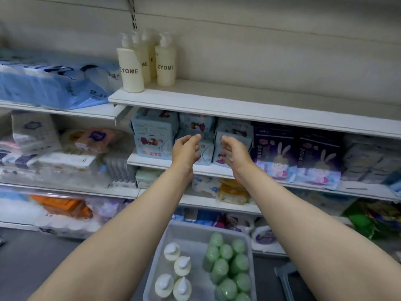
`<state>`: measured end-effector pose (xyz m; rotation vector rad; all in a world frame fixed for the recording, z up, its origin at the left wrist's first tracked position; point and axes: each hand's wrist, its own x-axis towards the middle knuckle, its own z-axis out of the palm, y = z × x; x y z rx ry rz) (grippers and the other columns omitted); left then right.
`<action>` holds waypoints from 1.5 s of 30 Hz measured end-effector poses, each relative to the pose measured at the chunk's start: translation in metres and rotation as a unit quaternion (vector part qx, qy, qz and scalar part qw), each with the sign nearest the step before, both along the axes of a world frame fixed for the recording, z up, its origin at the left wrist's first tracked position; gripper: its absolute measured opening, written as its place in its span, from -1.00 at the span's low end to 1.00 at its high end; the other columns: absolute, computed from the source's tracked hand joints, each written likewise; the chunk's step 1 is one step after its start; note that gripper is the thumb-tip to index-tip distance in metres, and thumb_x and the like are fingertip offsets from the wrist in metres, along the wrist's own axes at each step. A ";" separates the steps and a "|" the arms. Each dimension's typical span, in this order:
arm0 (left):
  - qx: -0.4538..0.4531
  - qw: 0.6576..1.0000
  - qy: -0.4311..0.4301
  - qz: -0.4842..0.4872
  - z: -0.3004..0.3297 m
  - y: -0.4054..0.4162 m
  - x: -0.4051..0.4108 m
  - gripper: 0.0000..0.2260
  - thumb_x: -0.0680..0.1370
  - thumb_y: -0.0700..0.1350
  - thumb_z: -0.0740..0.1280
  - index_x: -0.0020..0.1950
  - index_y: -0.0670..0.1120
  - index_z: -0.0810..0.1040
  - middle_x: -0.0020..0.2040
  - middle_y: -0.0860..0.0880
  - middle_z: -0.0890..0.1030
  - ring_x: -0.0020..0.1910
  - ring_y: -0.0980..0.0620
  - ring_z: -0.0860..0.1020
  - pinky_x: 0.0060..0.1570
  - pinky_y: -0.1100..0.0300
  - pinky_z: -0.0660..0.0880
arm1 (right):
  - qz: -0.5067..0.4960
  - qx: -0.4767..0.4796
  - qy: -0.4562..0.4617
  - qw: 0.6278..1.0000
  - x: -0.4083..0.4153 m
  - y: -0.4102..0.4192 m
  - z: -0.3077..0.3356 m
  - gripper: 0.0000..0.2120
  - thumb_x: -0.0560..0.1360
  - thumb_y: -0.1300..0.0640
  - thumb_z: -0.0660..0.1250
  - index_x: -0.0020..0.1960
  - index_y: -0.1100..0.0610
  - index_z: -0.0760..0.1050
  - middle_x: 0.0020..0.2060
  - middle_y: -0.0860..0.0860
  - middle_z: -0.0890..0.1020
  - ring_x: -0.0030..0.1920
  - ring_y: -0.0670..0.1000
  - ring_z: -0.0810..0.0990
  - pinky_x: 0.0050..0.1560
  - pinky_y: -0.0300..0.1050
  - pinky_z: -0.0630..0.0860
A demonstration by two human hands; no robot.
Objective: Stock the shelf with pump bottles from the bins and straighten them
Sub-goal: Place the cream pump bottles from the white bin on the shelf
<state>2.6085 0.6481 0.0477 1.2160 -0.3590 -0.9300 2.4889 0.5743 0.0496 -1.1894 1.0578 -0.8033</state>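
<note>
Several cream ZYOME pump bottles (131, 69) stand upright at the left end of the white upper shelf (249, 105). Below me a grey bin (191, 233) holds several cream pump bottles (176, 272) on its left and several green bottles (230, 266) on its right. My left hand (187, 149) and my right hand (234, 152) hover side by side in front of the middle shelf, palms facing each other, fingers loosely curved, holding nothing. Both hands are below the upper shelf and well above the bin.
Blue paper-product packs (54, 83) fill the upper left shelf. Light blue boxes (154, 133) and purple POOMOO packs (297, 153) sit on the middle shelf behind my hands. Lower shelves hold mixed packaged goods. A grey object (286, 276) stands on the floor right of the bin.
</note>
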 end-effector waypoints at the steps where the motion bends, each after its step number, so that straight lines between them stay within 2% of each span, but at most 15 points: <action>1: 0.015 1.000 0.001 -0.001 -0.010 0.003 -0.004 -0.68 0.58 -0.05 0.39 0.30 -0.12 0.49 0.06 -0.04 0.57 0.10 0.03 0.57 0.08 0.09 0.56 | -0.004 0.013 0.006 1.000 -0.005 0.003 -0.010 -0.70 0.58 -0.01 0.30 0.25 0.11 0.56 0.19 0.00 0.61 0.23 0.00 0.53 0.26 0.00 0.45; 3: 0.043 0.999 0.006 -0.001 -0.033 0.010 -0.012 -0.66 0.58 -0.05 0.39 0.31 -0.13 0.48 0.12 -0.06 0.56 0.18 -0.02 0.56 0.11 0.07 0.55 | -0.011 0.033 0.024 0.999 -0.014 0.009 -0.030 -0.63 0.59 -0.01 0.30 0.33 0.13 0.52 0.25 0.03 0.57 0.26 0.00 0.49 0.22 -0.01 0.41; 8: 0.120 0.993 0.013 -0.014 -0.093 0.033 -0.028 -0.65 0.58 -0.06 0.39 0.32 -0.15 0.46 0.17 -0.11 0.57 0.16 -0.03 0.57 0.17 0.03 0.55 | -0.014 0.085 0.065 0.994 -0.040 0.024 -0.091 -0.89 0.57 0.00 0.31 -0.01 0.01 0.56 -0.03 -0.06 0.64 0.01 -0.04 0.58 0.02 -0.06 0.48; 12: 0.172 0.985 0.013 -0.016 -0.143 0.055 -0.033 -0.72 0.59 -0.09 0.39 0.27 -0.12 0.48 0.01 -0.04 0.57 -0.03 0.05 0.56 -0.08 0.16 0.53 | -0.027 0.121 0.103 0.987 -0.058 0.035 -0.145 -0.85 0.58 0.05 0.30 -0.16 -0.01 0.51 -0.22 -0.10 0.54 -0.20 -0.10 0.47 -0.09 -0.14 0.36; 14: 0.201 0.979 0.013 -0.025 -0.170 0.067 -0.033 -0.68 0.59 -0.10 0.40 0.30 -0.14 0.49 0.10 -0.08 0.57 0.02 0.02 0.54 0.00 0.12 0.53 | -0.026 0.143 0.120 0.982 -0.066 0.042 -0.172 -0.84 0.58 0.06 0.31 -0.18 0.02 0.53 -0.27 -0.08 0.56 -0.23 -0.08 0.48 -0.15 -0.19 0.39; 17: 0.246 0.968 0.005 -0.045 -0.213 0.087 -0.032 -0.66 0.57 -0.08 0.42 0.31 -0.11 0.50 0.22 -0.11 0.55 0.16 -0.04 0.55 0.22 -0.01 0.53 | -0.031 0.173 0.152 0.973 -0.075 0.055 -0.209 -0.75 0.56 0.00 0.32 0.14 0.11 0.62 0.09 0.10 0.66 0.14 0.07 0.59 0.25 0.08 0.46; 18: 0.257 0.965 -0.001 -0.053 -0.226 0.094 -0.030 -0.67 0.57 -0.07 0.43 0.29 -0.08 0.50 0.22 -0.10 0.56 0.18 -0.06 0.56 0.20 0.00 0.53 | -0.030 0.184 0.159 0.969 -0.077 0.059 -0.218 -0.76 0.56 0.00 0.32 0.11 0.11 0.62 0.10 0.09 0.65 0.16 0.06 0.58 0.31 0.14 0.42; 21: 0.283 0.956 -0.016 -0.081 -0.263 0.112 -0.026 -0.68 0.54 -0.04 0.46 0.26 -0.03 0.54 0.20 -0.09 0.59 0.13 -0.01 0.57 0.13 0.06 0.49 | -0.021 0.224 0.171 0.959 -0.080 0.067 -0.247 -0.87 0.55 -0.05 0.33 -0.05 0.01 0.56 0.06 0.02 0.63 0.02 -0.03 0.55 0.17 0.07 0.46; 23: 0.308 0.945 -0.024 -0.108 -0.287 0.122 -0.022 -0.65 0.52 -0.01 0.49 0.28 -0.01 0.57 0.22 -0.10 0.59 0.16 -0.02 0.57 0.21 0.06 0.47 | -0.014 0.237 0.182 0.954 -0.082 0.073 -0.265 -0.79 0.53 -0.07 0.33 0.08 0.01 0.57 0.14 0.00 0.60 0.02 -0.07 0.54 0.11 -0.01 0.45; 25: 0.325 0.936 -0.036 -0.127 -0.308 0.129 -0.019 -0.65 0.50 -0.02 0.51 0.26 0.01 0.60 0.21 -0.11 0.59 0.20 -0.04 0.56 0.16 0.12 0.43 | 0.000 0.237 0.208 0.949 -0.082 0.080 -0.281 -0.65 0.49 -0.13 0.31 0.21 0.00 0.53 0.18 -0.01 0.58 0.11 -0.02 0.54 0.21 0.04 0.46; 30: 0.362 0.908 -0.078 -0.198 -0.350 0.138 -0.015 -0.63 0.49 0.00 0.51 0.28 0.04 0.62 0.23 -0.03 0.57 0.19 0.03 0.51 0.14 0.13 0.45 | 0.037 0.232 0.281 0.931 -0.084 0.095 -0.312 -0.44 0.42 -0.24 0.20 0.31 -0.01 0.54 0.22 -0.01 0.60 0.18 0.07 0.55 0.25 0.04 0.47; 34: 0.379 0.890 -0.111 -0.228 -0.370 0.137 -0.016 -0.66 0.48 0.02 0.51 0.25 0.08 0.63 0.11 0.04 0.56 0.00 0.15 0.53 -0.04 0.30 0.44 | 0.059 0.211 0.296 0.929 -0.083 0.100 -0.326 -0.44 0.46 -0.26 0.17 0.37 -0.05 0.50 0.28 -0.07 0.57 0.25 0.02 0.53 0.32 0.03 0.42; 37: 0.376 0.887 -0.130 -0.236 -0.379 0.132 -0.016 -0.67 0.47 -0.01 0.52 0.23 0.10 0.63 0.08 0.10 0.54 -0.07 0.27 0.50 -0.18 0.46 0.38 | 0.071 0.203 0.272 0.938 -0.084 0.104 -0.335 -0.56 0.60 -0.13 0.21 0.45 -0.10 0.43 0.36 -0.18 0.46 0.31 -0.12 0.43 0.30 -0.16 0.32; 41: 0.369 0.882 -0.147 -0.254 -0.389 0.126 -0.015 -0.62 0.46 -0.05 0.54 0.27 0.05 0.62 0.24 0.02 0.55 0.21 0.03 0.50 0.14 0.21 0.38 | 0.084 0.183 0.265 0.943 -0.083 0.105 -0.350 -0.59 0.64 -0.06 0.17 0.48 -0.08 0.41 0.47 -0.12 0.39 0.44 -0.09 0.35 0.38 -0.20 0.22; 45: 0.378 0.878 -0.155 -0.250 -0.396 0.125 -0.014 -0.57 0.45 -0.08 0.55 0.31 0.00 0.61 0.35 -0.05 0.51 0.31 -0.03 0.47 0.25 0.16 0.39 | 0.083 0.171 0.271 0.944 -0.081 0.104 -0.359 -0.59 0.66 -0.06 0.14 0.50 -0.05 0.38 0.52 -0.05 0.35 0.49 -0.03 0.31 0.52 -0.04 0.20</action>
